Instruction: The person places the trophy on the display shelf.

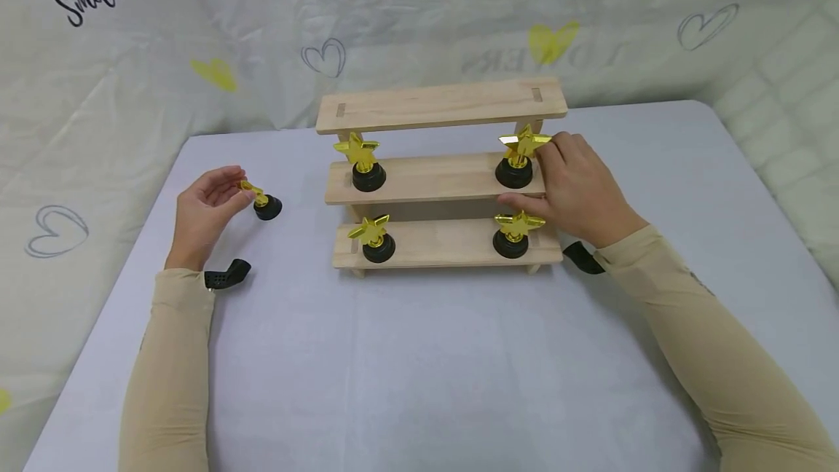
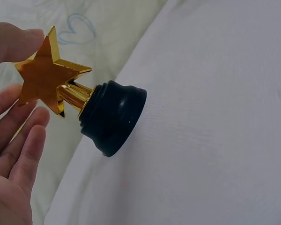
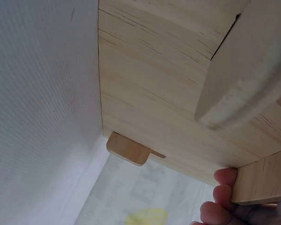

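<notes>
At the left of the head view, my left hand (image 1: 208, 204) pinches a small gold star trophy (image 1: 262, 201) with a black round base. In the left wrist view the thumb and fingertips hold the star (image 2: 48, 75) by its points, and the black base (image 2: 114, 117) juts out over the white table. My right hand (image 1: 580, 184) grips the right end of a three-tier wooden shelf (image 1: 439, 179) at its middle board. Its fingertips (image 3: 223, 192) curl around the wood in the right wrist view. One trophy (image 1: 514, 172) stands right beside that hand.
Another star trophy (image 1: 369, 175) stands at the left of the middle board. Two more, a left one (image 1: 378, 246) and a right one (image 1: 511, 242), are on the bottom board. The top board (image 1: 439, 104) bears nothing. A patterned sheet (image 1: 406, 13) hangs behind the table.
</notes>
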The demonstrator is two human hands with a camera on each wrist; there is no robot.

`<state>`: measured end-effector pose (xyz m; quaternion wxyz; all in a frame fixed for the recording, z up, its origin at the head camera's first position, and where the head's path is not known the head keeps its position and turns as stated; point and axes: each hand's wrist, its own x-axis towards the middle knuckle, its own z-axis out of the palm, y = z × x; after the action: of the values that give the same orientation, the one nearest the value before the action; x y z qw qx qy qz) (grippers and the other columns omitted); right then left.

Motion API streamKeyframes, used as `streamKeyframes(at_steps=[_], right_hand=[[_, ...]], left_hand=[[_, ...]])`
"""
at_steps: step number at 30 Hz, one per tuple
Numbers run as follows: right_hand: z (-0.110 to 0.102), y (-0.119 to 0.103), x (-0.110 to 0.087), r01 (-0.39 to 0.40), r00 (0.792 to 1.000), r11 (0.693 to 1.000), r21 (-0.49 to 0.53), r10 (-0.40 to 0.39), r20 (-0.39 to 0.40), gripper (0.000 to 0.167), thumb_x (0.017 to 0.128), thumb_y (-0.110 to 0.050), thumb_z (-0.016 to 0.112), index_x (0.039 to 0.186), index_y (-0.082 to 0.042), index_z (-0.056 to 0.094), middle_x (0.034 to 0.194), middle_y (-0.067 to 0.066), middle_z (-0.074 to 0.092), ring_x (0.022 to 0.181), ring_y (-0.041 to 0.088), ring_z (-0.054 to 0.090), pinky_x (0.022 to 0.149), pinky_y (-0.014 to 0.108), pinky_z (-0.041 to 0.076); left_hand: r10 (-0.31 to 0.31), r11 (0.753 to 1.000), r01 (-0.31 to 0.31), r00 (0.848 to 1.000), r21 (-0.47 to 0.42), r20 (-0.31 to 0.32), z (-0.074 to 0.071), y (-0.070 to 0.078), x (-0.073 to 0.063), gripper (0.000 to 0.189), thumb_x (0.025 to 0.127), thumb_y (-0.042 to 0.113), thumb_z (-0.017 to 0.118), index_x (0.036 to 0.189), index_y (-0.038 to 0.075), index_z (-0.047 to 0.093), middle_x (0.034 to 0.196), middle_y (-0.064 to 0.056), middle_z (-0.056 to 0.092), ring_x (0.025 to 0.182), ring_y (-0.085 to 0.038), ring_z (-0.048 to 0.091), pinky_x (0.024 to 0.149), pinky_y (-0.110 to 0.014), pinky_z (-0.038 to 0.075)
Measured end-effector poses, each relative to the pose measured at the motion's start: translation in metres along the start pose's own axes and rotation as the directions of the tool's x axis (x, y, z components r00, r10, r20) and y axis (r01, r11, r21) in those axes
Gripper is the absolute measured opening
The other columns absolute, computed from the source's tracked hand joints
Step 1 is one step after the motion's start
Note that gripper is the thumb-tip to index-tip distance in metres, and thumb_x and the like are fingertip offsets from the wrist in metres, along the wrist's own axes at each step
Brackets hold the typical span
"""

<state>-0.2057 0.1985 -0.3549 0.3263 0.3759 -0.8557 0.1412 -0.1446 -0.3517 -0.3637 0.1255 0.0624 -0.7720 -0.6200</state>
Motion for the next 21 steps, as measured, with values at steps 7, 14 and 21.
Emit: streamKeyframes(at_steps=[7,14,21], right_hand=[[0.001,0.000,0.001,0.000,1.000,1.000,0.011,0.000,-0.011,0.094,0.096,-0.081,0.037,0.089,0.011,0.054,0.078,0.021,0.046,0.074,0.038,0.043,0.068,0.047,0.041],[0.001,0.000,0.000,-0.010,1.000,1.000,0.020,0.010,0.013,0.096,0.096,-0.081,0.037,0.096,0.012,0.056,0.081,0.022,0.048,0.077,0.040,0.045,0.073,0.049,0.044],[-0.001,0.000,0.001,-0.015,1.000,1.000,0.012,0.015,0.023,0.098,0.096,-0.082,0.034,0.096,0.013,0.056,0.079,0.022,0.047,0.076,0.039,0.044,0.072,0.048,0.043]], left_hand=[[0.001,0.999,-0.002,0.999,0.044,0.036,-0.001,-0.007,0.000,0.056,0.086,0.010,0.084,0.137,0.004,0.062,0.126,0.004,0.068,0.115,-0.006,0.064,0.095,-0.002,0.052],[-0.017,1.000,0.018,0.996,-0.015,0.086,0.001,-0.012,0.000,0.060,0.084,0.000,0.083,0.139,0.001,0.059,0.125,0.000,0.069,0.111,-0.007,0.066,0.094,-0.006,0.055],[-0.041,0.995,0.032,0.995,0.093,0.093,0.003,-0.014,0.000,0.058,0.085,0.002,0.083,0.138,-0.002,0.057,0.118,0.008,0.069,0.107,-0.002,0.067,0.090,-0.005,0.055]])
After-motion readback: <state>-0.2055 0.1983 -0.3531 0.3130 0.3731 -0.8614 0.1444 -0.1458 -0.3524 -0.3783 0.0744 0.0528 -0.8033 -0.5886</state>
